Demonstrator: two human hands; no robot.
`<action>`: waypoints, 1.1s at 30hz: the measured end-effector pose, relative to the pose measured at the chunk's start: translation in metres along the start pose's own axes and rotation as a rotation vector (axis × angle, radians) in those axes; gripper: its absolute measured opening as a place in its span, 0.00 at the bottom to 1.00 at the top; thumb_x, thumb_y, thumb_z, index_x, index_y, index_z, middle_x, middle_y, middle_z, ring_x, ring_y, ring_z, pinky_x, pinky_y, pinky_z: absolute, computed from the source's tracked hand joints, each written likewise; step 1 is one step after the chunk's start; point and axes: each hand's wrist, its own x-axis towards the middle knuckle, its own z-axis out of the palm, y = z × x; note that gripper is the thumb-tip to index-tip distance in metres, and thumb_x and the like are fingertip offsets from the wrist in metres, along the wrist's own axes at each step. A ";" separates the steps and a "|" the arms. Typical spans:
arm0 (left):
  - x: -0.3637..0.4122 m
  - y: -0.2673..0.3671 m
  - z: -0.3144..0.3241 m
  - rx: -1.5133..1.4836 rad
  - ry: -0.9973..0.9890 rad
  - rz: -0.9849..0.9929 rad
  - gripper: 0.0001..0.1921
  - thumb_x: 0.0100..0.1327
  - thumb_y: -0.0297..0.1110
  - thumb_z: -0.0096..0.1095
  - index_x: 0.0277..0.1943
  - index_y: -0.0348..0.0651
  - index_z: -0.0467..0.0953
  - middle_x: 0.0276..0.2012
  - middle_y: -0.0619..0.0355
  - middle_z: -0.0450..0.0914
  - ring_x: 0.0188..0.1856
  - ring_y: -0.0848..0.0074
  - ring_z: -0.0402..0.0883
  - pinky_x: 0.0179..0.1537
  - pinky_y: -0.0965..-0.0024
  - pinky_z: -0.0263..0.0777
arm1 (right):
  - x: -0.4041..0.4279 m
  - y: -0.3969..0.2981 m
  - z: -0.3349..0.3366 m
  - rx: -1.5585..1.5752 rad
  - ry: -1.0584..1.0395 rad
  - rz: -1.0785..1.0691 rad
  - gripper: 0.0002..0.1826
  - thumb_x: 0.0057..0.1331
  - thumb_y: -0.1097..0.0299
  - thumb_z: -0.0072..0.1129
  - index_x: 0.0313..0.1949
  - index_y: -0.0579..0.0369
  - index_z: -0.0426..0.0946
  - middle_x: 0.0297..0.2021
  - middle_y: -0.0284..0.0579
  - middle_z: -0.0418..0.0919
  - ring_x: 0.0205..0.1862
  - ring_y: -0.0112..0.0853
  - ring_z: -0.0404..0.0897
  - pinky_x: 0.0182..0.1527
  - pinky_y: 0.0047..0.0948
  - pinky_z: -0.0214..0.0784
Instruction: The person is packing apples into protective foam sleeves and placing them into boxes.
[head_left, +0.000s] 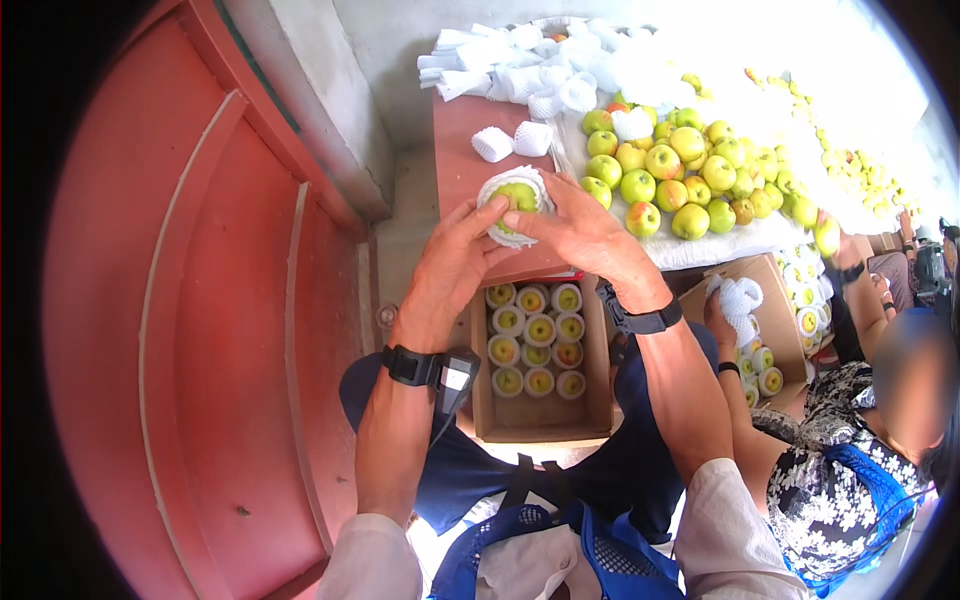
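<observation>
Both my hands hold one green apple (523, 196) with a white foam net (529, 178) around its sides. My left hand (459, 251) grips it from the left, and its thumb lies on the apple. From the right, my right hand (581, 225) closes on the net, its thumb touching the apple too. The apple is above the near part of the red tabletop (465, 169). Just beyond it stand two loose foam nets (512, 142). Below my hands, between my knees, a cardboard box (544, 424) holds rows of netted apples (540, 330).
Many bare apples (686, 180) lie on a white cloth (675, 253) to the right. Foam nets (525, 64) are heaped at the back. A red door (217, 300) is at left. At right, a co-worker (832, 450) holds foam nets over another box (780, 300).
</observation>
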 end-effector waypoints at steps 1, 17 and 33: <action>0.000 0.000 0.001 -0.016 0.016 -0.008 0.21 0.75 0.41 0.64 0.62 0.38 0.75 0.57 0.54 0.81 0.58 0.70 0.81 0.60 0.62 0.76 | 0.001 0.003 0.000 -0.093 0.008 -0.006 0.32 0.67 0.52 0.67 0.65 0.57 0.74 0.55 0.61 0.79 0.57 0.52 0.77 0.59 0.43 0.69; 0.001 0.001 -0.004 0.039 0.075 -0.117 0.25 0.72 0.42 0.65 0.65 0.36 0.74 0.58 0.52 0.81 0.59 0.68 0.83 0.57 0.60 0.80 | -0.012 0.001 0.009 -0.587 0.059 -0.208 0.48 0.55 0.51 0.78 0.71 0.51 0.64 0.51 0.56 0.76 0.51 0.56 0.80 0.47 0.50 0.76; -0.009 0.003 -0.001 0.303 0.050 -0.099 0.29 0.67 0.53 0.71 0.59 0.34 0.79 0.51 0.54 0.84 0.50 0.74 0.85 0.50 0.71 0.81 | -0.027 0.002 0.037 -0.598 0.158 -0.120 0.29 0.57 0.64 0.70 0.59 0.44 0.74 0.46 0.52 0.77 0.46 0.56 0.82 0.45 0.52 0.76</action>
